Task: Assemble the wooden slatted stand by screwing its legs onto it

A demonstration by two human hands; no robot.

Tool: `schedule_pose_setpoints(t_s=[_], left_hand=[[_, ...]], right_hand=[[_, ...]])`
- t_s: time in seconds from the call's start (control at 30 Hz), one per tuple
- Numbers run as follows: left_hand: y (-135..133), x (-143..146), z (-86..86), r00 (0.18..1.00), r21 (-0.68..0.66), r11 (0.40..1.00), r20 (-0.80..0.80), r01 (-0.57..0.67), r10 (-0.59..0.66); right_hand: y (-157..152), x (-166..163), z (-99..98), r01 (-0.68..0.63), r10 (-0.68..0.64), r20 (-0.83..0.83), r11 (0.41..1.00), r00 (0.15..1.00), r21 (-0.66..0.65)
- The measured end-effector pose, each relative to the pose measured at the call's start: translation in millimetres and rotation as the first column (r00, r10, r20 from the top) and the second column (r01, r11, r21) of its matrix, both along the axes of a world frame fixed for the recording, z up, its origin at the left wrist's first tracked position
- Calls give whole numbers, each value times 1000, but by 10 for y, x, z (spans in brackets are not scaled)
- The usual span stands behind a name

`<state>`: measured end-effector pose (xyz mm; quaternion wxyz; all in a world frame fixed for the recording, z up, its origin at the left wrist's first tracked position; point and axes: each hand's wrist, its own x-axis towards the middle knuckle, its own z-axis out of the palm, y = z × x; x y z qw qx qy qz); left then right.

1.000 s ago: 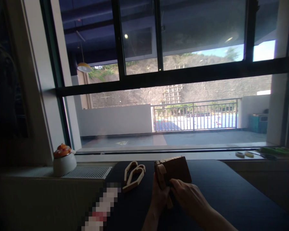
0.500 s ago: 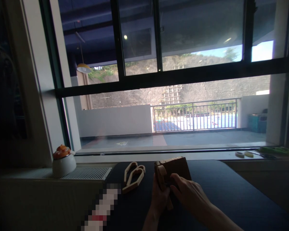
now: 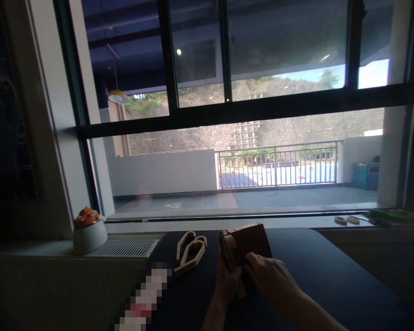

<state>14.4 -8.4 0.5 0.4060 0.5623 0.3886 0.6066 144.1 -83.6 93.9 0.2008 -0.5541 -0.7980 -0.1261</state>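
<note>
My left hand [image 3: 227, 279] is wrapped round a curved wooden piece [image 3: 229, 246], whose straight lower end sticks out below the fingers. Directly behind it, a dark brown block-like thing [image 3: 253, 238] with a pale, uneven top edge stands tilted on the table; whether the left hand also grips it is hidden. My right hand [image 3: 274, 276] is closed close to the curved piece, its fingertips in front of the brown block. Anything small between those fingertips is too dark to make out. To the left lie two heart-shaped wooden frames [image 3: 192, 262], partly overlapping.
The dark table [image 3: 313, 271] stands against the window sill [image 3: 283, 222]. Rolls of tape [image 3: 340, 220] and a green item [image 3: 386, 214] lie on the sill at right. A white pot with an orange lid [image 3: 89, 236] stands on the grille at left. A blurred strip crosses the front left.
My right fingers have drawn together and shifted slightly down by the curved wooden piece. My left hand keeps its hold. The whole view has moved a little.
</note>
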Motion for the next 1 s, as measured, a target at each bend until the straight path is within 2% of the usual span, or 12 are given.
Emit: schedule_pose_setpoints(t_s=[0.2,0.4,0.57,0.73,0.9,1.0], left_hand=[[-15,-1,14,1000,6,1000,4,24,-24],[-31,6,48,1000,-43,999,5,0,0],[-6,14,6,1000,-24,1000,23,5,-5],[15,11,-31,1000,-43,999,4,-25,25],[6,9,-12,1000,-12,1000,11,6,-6],[2,10,-5,1000,-21,1000,9,-12,12]], right_hand=[[27,32,0,82,-82,-9,997,997,-11],[-45,21,78,-37,30,-99,997,995,-70],[-72,8,-1,-85,82,-103,996,991,-33],[-4,-13,-83,-51,51,3,999,999,9],[23,-22,-53,82,-82,13,995,997,-52],[19,14,-66,74,-74,6,995,997,-69]])
